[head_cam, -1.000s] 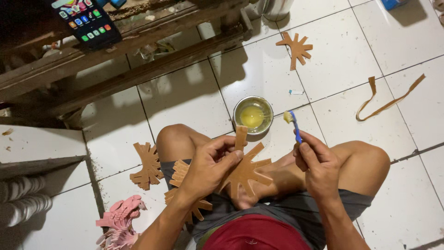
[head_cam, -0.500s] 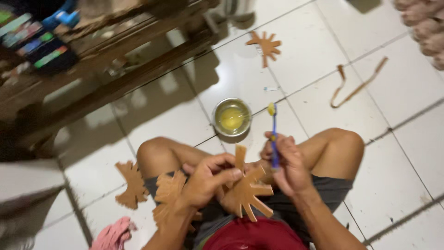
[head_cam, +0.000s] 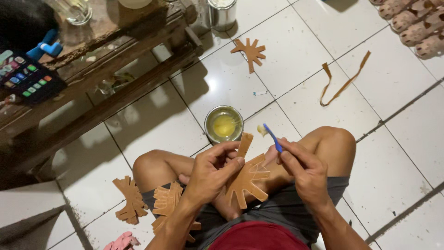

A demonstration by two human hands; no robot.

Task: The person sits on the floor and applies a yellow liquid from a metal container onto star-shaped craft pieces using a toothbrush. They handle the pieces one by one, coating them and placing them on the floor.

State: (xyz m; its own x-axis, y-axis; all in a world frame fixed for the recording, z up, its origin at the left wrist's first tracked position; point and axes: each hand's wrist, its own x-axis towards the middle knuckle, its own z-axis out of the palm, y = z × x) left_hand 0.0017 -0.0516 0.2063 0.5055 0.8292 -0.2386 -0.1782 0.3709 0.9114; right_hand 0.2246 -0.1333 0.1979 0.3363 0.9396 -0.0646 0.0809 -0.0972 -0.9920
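I sit cross-legged on a white tiled floor. My left hand [head_cam: 213, 170] grips a tan star-shaped cut-out [head_cam: 247, 179] over my lap, one of its strips pointing up. My right hand [head_cam: 303, 170] holds a blue toothbrush [head_cam: 272, 137] by its handle, its pale glue-smeared bristles lifted just right of that strip. A small round tin [head_cam: 224, 124] of yellow glue stands on the floor just beyond my knees. Another tan cut-out [head_cam: 167, 201] rests on my left thigh, and one more [head_cam: 131, 199] lies on the floor beside it.
A dark wooden low table [head_cam: 111, 78] fills the upper left, with a phone [head_cam: 28, 81] and a glass on it. A metal can [head_cam: 222, 14] stands at the top. A further cut-out [head_cam: 250, 52] and a tan strip [head_cam: 343, 81] lie on tiles. Pink sandals [head_cam: 414, 25] sit top right.
The camera view has swung and steadied. My right hand has tilted the toothbrush so its bristles now point left toward the raised strip. The left hand keeps the cut-out.
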